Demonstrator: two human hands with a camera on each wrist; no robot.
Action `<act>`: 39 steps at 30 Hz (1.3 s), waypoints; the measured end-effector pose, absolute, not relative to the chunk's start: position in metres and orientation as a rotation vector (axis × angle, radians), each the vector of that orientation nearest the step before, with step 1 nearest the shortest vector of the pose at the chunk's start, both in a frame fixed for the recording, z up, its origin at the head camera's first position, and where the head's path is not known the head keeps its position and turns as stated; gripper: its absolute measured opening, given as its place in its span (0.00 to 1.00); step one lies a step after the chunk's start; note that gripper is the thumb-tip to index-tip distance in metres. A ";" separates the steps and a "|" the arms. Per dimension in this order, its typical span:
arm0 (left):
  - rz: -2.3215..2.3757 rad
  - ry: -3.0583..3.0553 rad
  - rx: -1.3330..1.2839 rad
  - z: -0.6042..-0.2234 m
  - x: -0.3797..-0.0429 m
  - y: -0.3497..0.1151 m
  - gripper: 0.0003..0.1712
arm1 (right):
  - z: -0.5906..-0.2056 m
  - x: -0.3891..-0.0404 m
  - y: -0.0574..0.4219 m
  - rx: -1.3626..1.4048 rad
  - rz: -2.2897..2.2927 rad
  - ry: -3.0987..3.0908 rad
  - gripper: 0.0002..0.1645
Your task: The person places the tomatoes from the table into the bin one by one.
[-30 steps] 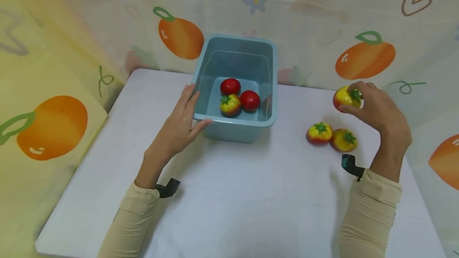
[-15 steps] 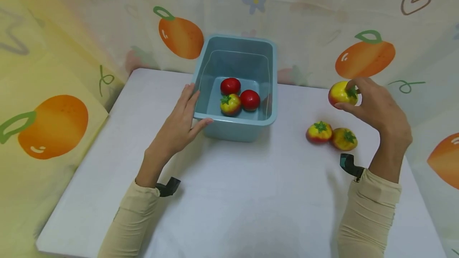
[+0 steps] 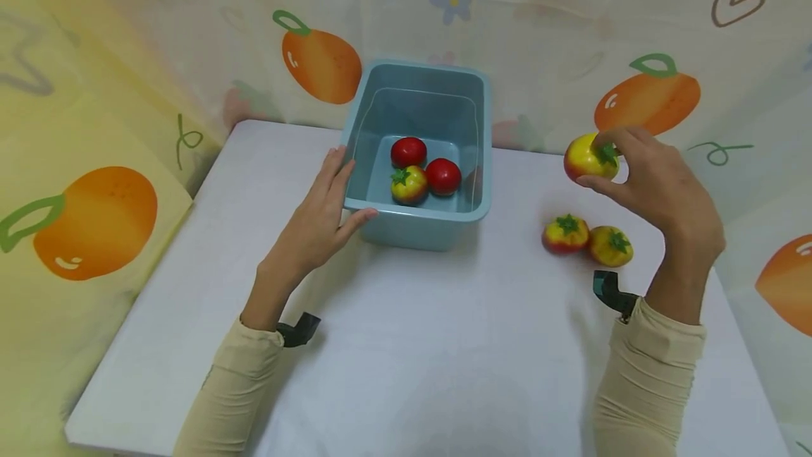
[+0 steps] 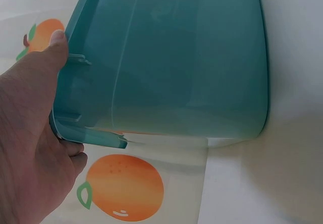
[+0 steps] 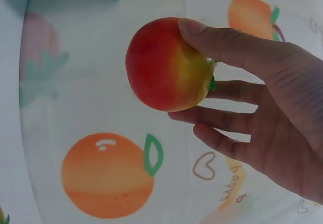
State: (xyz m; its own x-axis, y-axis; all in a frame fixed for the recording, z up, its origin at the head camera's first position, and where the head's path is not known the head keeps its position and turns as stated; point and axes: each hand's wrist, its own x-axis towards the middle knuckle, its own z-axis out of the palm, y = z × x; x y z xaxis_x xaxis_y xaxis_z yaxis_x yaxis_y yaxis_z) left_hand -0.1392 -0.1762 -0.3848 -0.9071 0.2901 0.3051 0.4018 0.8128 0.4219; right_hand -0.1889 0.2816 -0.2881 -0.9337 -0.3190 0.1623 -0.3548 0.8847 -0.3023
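Note:
My right hand (image 3: 666, 185) pinches a yellow-and-red tomato (image 3: 586, 159) with a green leafy top between thumb and fingers, raised above the table's back right. In the right wrist view the tomato (image 5: 164, 65) shows its red side, the thumb lying across it. Below it, two more yellow-and-red tomatoes (image 3: 566, 234) lie side by side on the table. My left hand (image 3: 311, 221) rests on the near left corner of a blue-green plastic bin (image 3: 419, 231), fingers along the left rim, thumb along the front. Inside lie a yellow-and-red tomato (image 3: 409, 185) and two red round fruits (image 3: 443, 177).
The white table (image 3: 444, 344) reaches back to a fruit-printed cloth (image 3: 533, 34), which hangs behind and along both sides. Each wrist wears a small dark camera mount, as on the left wrist mount (image 3: 299, 330). The bin's upright walls stand around its fruits.
My right hand has lifted the pinched tomato higher and carried it a little to the left. The left hand and the bin stay where they were.

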 end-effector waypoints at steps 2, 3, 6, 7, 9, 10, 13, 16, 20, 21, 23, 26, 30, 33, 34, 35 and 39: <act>-0.727 -2.773 -0.536 -0.385 -0.140 -0.176 0.54 | -0.285 -0.188 0.277 0.548 0.521 -2.936 0.33; -0.728 -2.772 -0.535 -0.385 -0.140 -0.176 0.54 | -0.284 -0.188 0.274 0.556 0.531 -2.934 0.34; -0.727 -2.771 -0.533 -0.386 -0.140 -0.175 0.54 | -0.281 -0.187 0.267 0.584 0.536 -2.927 0.38; -0.725 -2.772 -0.533 -0.386 -0.140 -0.175 0.54 | -0.280 -0.187 0.265 0.593 0.536 -2.923 0.39; -0.723 -2.771 -0.534 -0.386 -0.140 -0.175 0.54 | -0.278 -0.186 0.260 0.609 0.532 -2.914 0.42; -0.721 -2.770 -0.533 -0.385 -0.140 -0.175 0.54 | -0.277 -0.186 0.257 0.620 0.529 -2.909 0.43; -0.717 -2.771 -0.530 -0.385 -0.140 -0.176 0.54 | -0.275 -0.187 0.250 0.645 0.547 -2.898 0.44; -0.717 -2.768 -0.530 -0.385 -0.139 -0.176 0.53 | -0.273 -0.188 0.243 0.678 0.571 -2.885 0.43; -0.721 -2.767 -0.537 -0.385 -0.139 -0.176 0.53 | -0.271 -0.189 0.235 0.722 0.578 -2.855 0.42; -0.721 -2.767 -0.536 -0.385 -0.139 -0.176 0.53 | -0.271 -0.189 0.232 0.734 0.575 -2.848 0.42; -0.720 -2.766 -0.534 -0.385 -0.139 -0.177 0.53 | -0.270 -0.189 0.227 0.754 0.575 -2.841 0.42; -0.720 -2.768 -0.530 -0.385 -0.139 -0.177 0.53 | -0.268 -0.189 0.217 0.790 0.580 -2.838 0.41; -0.721 -2.774 -0.519 -0.384 -0.139 -0.176 0.53 | -0.269 -0.191 0.202 0.855 0.597 -2.849 0.40; -0.718 -2.788 -0.515 -0.385 -0.139 -0.175 0.53 | -0.272 -0.193 0.190 0.918 0.615 -2.840 0.39; -0.714 -2.792 -0.513 -0.385 -0.139 -0.175 0.53 | -0.273 -0.194 0.186 0.947 0.623 -2.829 0.38; -0.713 -2.794 -0.510 -0.385 -0.139 -0.175 0.53 | -0.275 -0.196 0.181 0.974 0.628 -2.820 0.38; -0.706 -2.800 -0.505 -0.386 -0.139 -0.175 0.54 | -0.278 -0.201 0.164 1.065 0.622 -2.798 0.38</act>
